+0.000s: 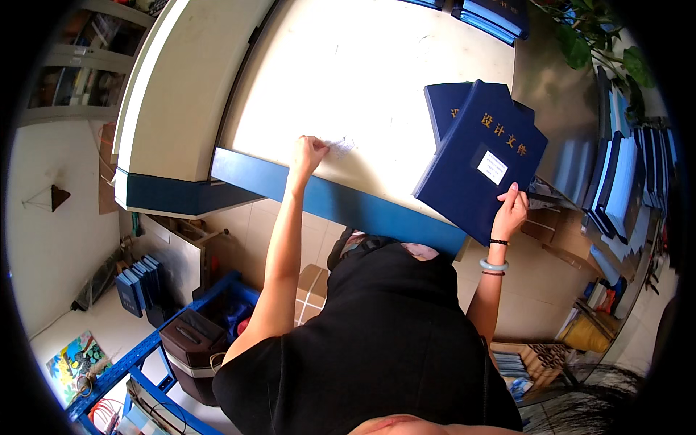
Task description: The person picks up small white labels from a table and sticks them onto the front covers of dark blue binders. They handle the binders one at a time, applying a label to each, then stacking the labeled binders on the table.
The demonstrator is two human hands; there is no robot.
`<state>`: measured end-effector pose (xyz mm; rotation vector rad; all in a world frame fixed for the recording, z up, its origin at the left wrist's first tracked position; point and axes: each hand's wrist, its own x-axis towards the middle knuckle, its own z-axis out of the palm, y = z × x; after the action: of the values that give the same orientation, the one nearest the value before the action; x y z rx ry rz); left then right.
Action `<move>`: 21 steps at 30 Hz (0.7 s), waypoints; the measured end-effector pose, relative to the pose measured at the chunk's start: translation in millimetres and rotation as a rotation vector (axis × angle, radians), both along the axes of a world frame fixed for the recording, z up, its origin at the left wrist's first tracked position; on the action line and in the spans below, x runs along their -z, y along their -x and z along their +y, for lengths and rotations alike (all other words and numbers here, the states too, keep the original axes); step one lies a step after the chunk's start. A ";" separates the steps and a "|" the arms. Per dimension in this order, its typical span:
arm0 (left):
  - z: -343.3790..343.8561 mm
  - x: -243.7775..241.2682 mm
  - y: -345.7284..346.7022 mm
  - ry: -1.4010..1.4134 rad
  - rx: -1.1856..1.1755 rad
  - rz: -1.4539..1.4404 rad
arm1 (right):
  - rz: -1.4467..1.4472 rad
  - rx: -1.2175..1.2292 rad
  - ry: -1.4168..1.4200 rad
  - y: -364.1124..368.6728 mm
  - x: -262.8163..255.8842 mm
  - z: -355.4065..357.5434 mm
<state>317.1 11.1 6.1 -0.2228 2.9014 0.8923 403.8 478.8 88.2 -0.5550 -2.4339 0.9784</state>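
My left hand (311, 152) is over the near part of a white work surface (353, 81), fingertips pinched at the edge of a small, crumpled-looking piece of paper or film (341, 147). At the right, my right hand (511, 209) grips the lower right edge of a dark blue hardcover folder (467, 157) with gold characters and a white printed label (492, 167) on its cover. Under that folder lie other dark blue covers (446, 103), fanned out at different angles. Bracelets circle my right wrist.
A blue edge strip (348, 198) borders the surface in front of me. Blue folders (489, 22) are stacked at the far right corner, and more stand in rows (620, 179) on the right. A leafy plant (576, 49) hangs there. At lower left are a blue metal frame (147, 342) and a brown case (190, 337).
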 end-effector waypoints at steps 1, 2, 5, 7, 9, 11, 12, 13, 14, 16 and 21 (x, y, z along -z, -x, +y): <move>-3.3 -0.9 1.7 -0.014 -0.008 -0.006 | 0.011 -0.004 -0.009 -0.4 0.7 0.8; -6.9 -2.1 2.4 0.002 -0.040 0.013 | 0.021 -0.008 -0.018 -0.9 1.3 0.7; -30.1 -10.4 2.5 -0.030 -0.137 0.019 | 0.016 -0.019 -0.012 -1.2 -0.7 -0.7; -31.2 -32.5 2.3 -0.155 -0.148 0.024 | 0.023 -0.009 0.014 -2.5 -2.1 -0.8; -22.9 -57.7 -5.6 -0.502 -0.196 -0.037 | 0.030 -0.015 0.047 -4.7 -3.9 0.6; 1.2 -80.7 -17.4 -0.841 -0.138 -0.053 | 0.061 -0.002 0.071 -5.9 -16.8 -8.4; 17.4 -92.9 -25.2 -1.011 -0.106 -0.063 | 0.155 -0.052 0.030 -7.8 -23.2 -16.2; 35.2 -106.4 -33.3 -1.120 -0.080 -0.101 | 0.208 -0.137 0.004 -9.5 -33.8 -26.3; 54.1 -114.0 -41.2 -1.209 -0.053 -0.127 | 0.201 -0.211 0.111 -13.4 -42.7 -38.4; 93.5 -128.3 -54.9 -1.337 -0.005 -0.181 | 0.135 -0.382 0.428 -16.0 -62.3 -69.8; 173.6 -147.9 -79.0 -1.438 0.088 -0.245 | -0.006 -0.614 1.196 -17.4 -76.3 -107.9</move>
<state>396.1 184.6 153.9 -0.0471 1.4356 2.3254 421.2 370.9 164.5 -0.1081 -1.7778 2.6765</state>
